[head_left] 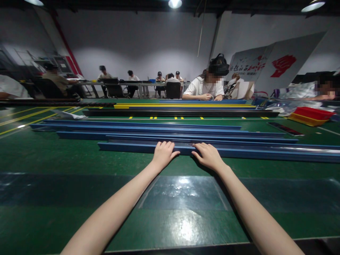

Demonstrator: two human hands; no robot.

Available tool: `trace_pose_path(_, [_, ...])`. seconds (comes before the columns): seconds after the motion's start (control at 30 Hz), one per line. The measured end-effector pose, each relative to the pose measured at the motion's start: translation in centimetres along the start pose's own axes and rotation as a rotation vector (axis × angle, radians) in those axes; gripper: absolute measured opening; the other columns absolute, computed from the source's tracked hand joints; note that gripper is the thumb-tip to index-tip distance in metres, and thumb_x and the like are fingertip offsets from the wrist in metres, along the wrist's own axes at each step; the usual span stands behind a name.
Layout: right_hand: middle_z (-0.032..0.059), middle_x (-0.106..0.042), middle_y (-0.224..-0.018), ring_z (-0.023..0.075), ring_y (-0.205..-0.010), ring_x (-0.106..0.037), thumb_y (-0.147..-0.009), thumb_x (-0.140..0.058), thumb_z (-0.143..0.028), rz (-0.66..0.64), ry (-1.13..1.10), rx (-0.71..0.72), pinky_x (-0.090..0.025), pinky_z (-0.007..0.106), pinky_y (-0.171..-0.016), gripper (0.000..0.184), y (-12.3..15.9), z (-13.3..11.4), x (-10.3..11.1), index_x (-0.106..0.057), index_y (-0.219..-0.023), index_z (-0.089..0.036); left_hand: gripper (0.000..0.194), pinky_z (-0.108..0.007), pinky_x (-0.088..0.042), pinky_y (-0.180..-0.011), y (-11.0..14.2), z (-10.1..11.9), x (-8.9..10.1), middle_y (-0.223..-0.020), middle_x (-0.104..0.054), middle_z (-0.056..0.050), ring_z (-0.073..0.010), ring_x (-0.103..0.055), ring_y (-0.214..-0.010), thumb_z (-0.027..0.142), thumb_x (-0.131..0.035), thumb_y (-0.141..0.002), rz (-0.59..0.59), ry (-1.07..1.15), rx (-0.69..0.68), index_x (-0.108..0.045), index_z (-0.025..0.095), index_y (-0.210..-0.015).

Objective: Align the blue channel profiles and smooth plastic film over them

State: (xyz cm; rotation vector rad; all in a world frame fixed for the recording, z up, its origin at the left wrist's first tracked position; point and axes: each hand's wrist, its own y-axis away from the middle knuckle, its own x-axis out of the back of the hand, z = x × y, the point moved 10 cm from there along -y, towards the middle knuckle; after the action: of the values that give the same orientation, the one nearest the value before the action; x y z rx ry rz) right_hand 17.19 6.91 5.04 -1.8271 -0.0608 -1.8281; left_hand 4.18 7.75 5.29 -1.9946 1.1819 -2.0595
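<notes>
A long blue channel strip (265, 153) lies crosswise on the green tabletop (79, 163), nearest to me. My left hand (164, 153) holds its near edge, fingers over the top and thumb along the front side. A short distance to the right, my right hand (208, 154) grips the same edge in a like way; its fingertips reach into the channel. Just beyond lie more blue channel strips (79, 135), roughly parallel and close together. The undersides of my fingers are hidden.
Farther back lie a yellow strip (186, 106) and a black strip (186, 113). To the right are a dark flat phone-like object (285, 129) and stacked red and yellow trays (310, 116). Across the table sits a person in a headset (204, 86). Clear film (183, 193) covers the front.
</notes>
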Motion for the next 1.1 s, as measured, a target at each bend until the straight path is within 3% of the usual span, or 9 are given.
trace_pose_path(1.1, [0.0094, -0.062, -0.106, 0.02, -0.097, -0.053, -0.089, -0.034, -0.037, -0.027, 0.003, -0.006, -0.033, 0.03, -0.078, 0.034, -0.09, 0.01, -0.18, -0.055, -0.107, -0.017, 0.036, -0.032, -0.03, -0.068, -0.1, -0.12, 0.1, -0.082, -0.064, -0.007, -0.0214, -0.054, -0.078, 0.052, -0.046, -0.082, -0.025, 0.019, 0.023, -0.057, 0.017, -0.083])
